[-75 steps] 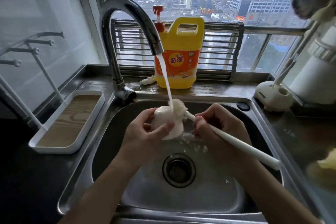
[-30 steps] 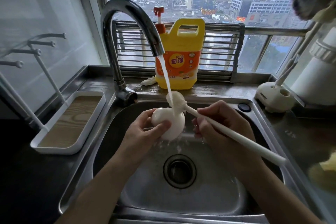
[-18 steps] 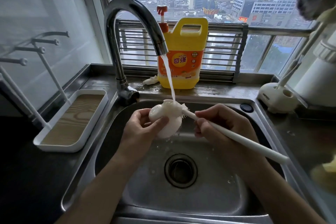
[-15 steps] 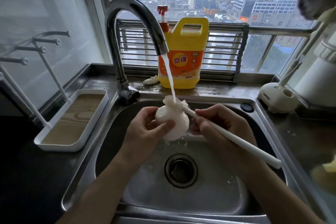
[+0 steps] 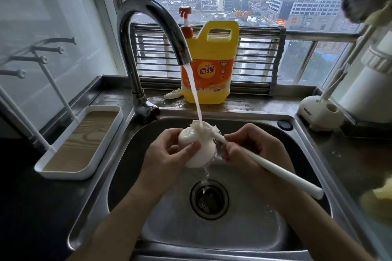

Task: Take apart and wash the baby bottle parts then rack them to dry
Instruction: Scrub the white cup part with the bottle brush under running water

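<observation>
Over the steel sink [image 5: 118, 167], my left hand [image 5: 167, 159] grips a rounded white bottle part [image 5: 200, 154], thumb across its front. My right hand [image 5: 252, 146] holds the long white handle of a bottle brush [image 5: 267, 169]. The brush's bristle head sits on top of the white part, right under the stream of water falling from the curved tap [image 5: 148, 19]. Water runs off the part down to the drain [image 5: 209, 199]. The white drying rack [image 5: 82, 142] with upright pegs and a wood-look tray stands to the left of the sink.
A yellow dish soap jug [image 5: 210, 63] with a red pump stands on the ledge behind the sink, a small white piece [image 5: 172, 94] beside it. A white brush holder [image 5: 320, 112] and a white appliance [image 5: 369, 82] sit at the right. A yellow sponge [image 5: 379, 195] lies at the right edge.
The brush head has shifted back and forth over the white part under the running water, and my left hand has turned the part slightly. Both hands keep their hold.
</observation>
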